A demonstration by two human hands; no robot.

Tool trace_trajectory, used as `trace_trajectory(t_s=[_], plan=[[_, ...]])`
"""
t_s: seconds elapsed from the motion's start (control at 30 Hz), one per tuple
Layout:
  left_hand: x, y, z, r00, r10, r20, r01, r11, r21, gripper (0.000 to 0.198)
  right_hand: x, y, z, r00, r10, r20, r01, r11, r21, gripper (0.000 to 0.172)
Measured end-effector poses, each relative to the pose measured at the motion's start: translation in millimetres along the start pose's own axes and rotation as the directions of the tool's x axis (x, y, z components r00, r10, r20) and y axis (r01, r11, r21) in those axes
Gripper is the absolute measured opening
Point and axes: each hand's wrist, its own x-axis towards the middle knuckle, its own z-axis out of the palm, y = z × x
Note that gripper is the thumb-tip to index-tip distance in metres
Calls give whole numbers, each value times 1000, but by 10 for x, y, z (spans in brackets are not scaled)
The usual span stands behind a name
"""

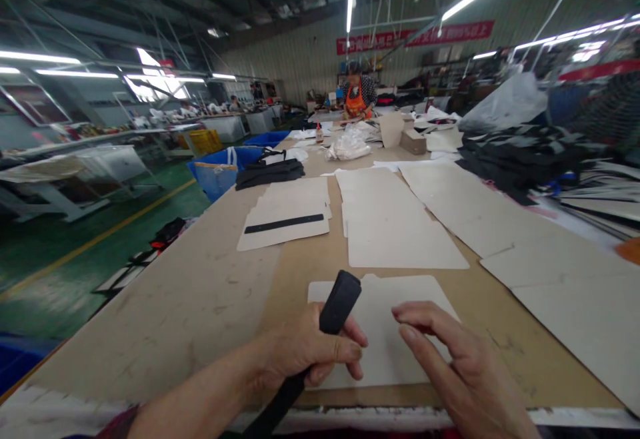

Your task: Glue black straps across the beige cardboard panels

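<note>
My left hand (320,349) is closed around a bundle of black strips (340,302); the upper end sticks up past the thumb and the lower end runs down to the table's front edge. To its right, my right hand (445,352) hovers with thumb and forefinger curved and a gap between them, nothing visible in it. Below both hands lies a cream board (385,306) with rounded corners. Farther off to the left, a single black strip (284,224) lies across the front of a fanned stack of cream boards (295,199).
Stacked cream boards (400,226) lie mid-table, with larger sheets (560,259) along the right. Black fabric pieces (270,171) rest near a blue bin (215,172) at the left edge. Plastic bags (350,142) lie farther back, where a person in an orange apron (356,102) stands.
</note>
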Motion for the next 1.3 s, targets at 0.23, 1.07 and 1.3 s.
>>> trace_trajectory(t_s=[0.23, 1.07, 1.3], plan=[[40, 96, 250, 1000, -12, -3, 12, 993, 118, 30, 127, -154, 274, 1000, -7, -10, 9, 981, 196, 34], [-246, -198, -359, 948, -82, -307, 208, 891, 404, 39, -405, 479, -279, 879, 468, 87, -476, 858, 194, 27], [-263, -274, -320, 920, -14, -392, 227, 834, 502, 31, -443, 563, -239, 967, 237, -91, -220, 961, 166, 12]])
